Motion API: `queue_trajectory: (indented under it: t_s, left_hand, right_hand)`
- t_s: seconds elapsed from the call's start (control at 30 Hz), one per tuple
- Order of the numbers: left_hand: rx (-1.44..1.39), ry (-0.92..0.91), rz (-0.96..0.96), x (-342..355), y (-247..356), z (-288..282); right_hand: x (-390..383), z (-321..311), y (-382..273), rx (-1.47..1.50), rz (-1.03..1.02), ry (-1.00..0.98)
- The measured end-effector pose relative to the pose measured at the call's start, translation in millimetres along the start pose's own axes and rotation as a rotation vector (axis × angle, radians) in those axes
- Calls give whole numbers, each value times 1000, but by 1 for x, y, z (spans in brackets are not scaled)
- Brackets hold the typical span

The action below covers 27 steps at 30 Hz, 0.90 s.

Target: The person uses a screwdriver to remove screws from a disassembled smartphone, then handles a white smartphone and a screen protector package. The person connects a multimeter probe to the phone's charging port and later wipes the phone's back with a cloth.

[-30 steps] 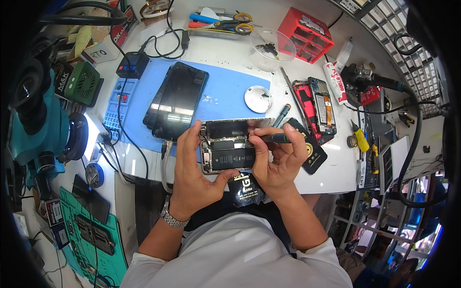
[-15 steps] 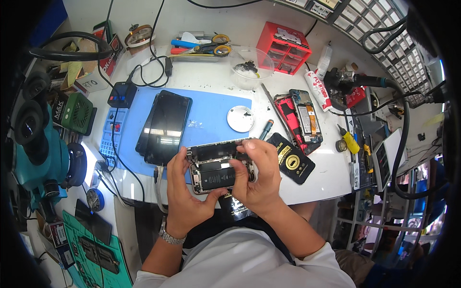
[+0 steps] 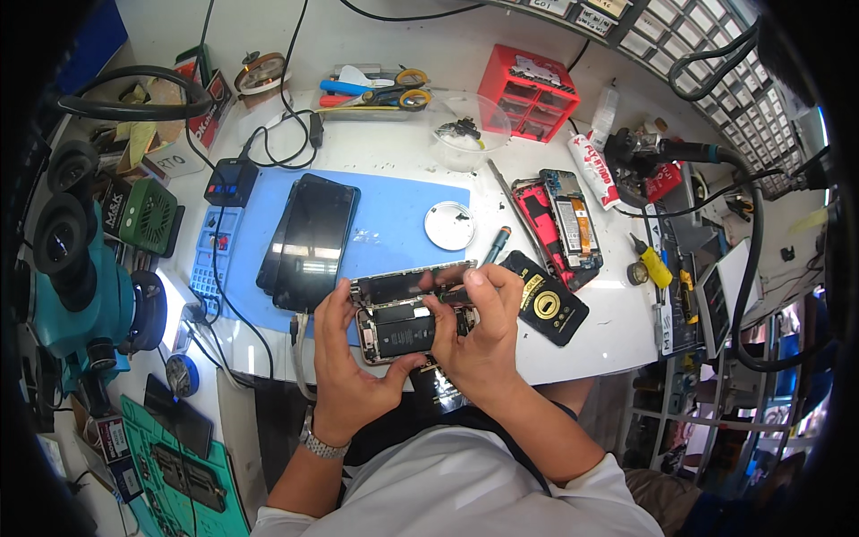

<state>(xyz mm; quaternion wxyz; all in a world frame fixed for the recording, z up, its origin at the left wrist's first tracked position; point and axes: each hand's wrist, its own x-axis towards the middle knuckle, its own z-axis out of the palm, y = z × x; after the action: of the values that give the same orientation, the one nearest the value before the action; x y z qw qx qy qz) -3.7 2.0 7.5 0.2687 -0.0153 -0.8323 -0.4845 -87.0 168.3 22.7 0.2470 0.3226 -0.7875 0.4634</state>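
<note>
Pinched at its left end by the left hand [image 3: 362, 391], an opened phone [image 3: 405, 336] is held over the near edge of the table [image 3: 608, 333]; the right hand [image 3: 483, 345] grips its right end and raised screen [image 3: 410, 285]. Beyond lie a blue mat [image 3: 394, 219] and screwdriver [image 3: 497, 245].

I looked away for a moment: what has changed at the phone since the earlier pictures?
The right hand no longer shows the dark tool it held; its thumb has moved left over the opened phone, its fingers at the right end of the lifted screen. The left hand still holds the left side.
</note>
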Motion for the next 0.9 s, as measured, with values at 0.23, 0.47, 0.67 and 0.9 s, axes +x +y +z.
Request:
queue_trajectory:
  t_s: [0.23, 0.47, 0.67, 0.9]
  left_hand:
    - [8, -6, 0, 1, 0, -1]
    - [-19, -11, 11, 1, -2, -1]
    - [-23, -9, 10, 1, -3, 0]
    - [-17, -11, 2, 1, -2, -1]
  right_hand:
    - [-3, 3, 0, -38, -30, 21]
    - [-10, 10, 8, 36, -3, 38]
    - [-7, 12, 10, 63, -69, 108]
    - [-10, 2, 3, 307, 155, 131]
